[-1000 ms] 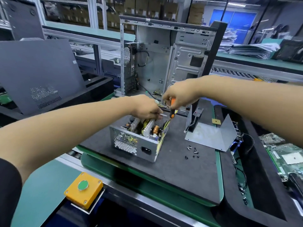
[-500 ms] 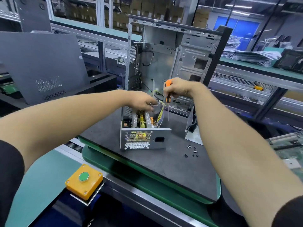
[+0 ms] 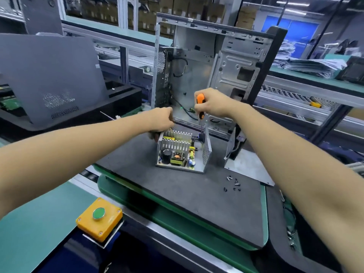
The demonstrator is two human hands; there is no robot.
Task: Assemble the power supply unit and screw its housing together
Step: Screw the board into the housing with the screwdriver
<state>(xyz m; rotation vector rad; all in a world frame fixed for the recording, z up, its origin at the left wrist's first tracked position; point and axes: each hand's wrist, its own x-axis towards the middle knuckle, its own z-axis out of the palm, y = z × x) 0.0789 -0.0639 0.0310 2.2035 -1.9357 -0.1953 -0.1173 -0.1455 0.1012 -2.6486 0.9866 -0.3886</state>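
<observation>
The open power supply unit (image 3: 182, 152) sits on the dark mat (image 3: 177, 194), circuit board showing. At its far left corner the left hand (image 3: 160, 122) curls over the housing edge, gripping it. Over its far right corner the right hand (image 3: 213, 105) holds an orange screwdriver (image 3: 201, 107) upright, tip inside the housing. Loose screws (image 3: 233, 183) lie right of the unit, near its front; beyond it stands an empty computer case (image 3: 212, 75)

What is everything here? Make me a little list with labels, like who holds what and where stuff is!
right hand: grips the orange screwdriver, tip down inside the box
left hand: holds the far left corner of the power supply box
box: open on top, parts showing, sits on the dark mat
screws: loose on the mat, right of the box
computer case: open, stands behind the box
yellow button box: near edge, green button
</observation>
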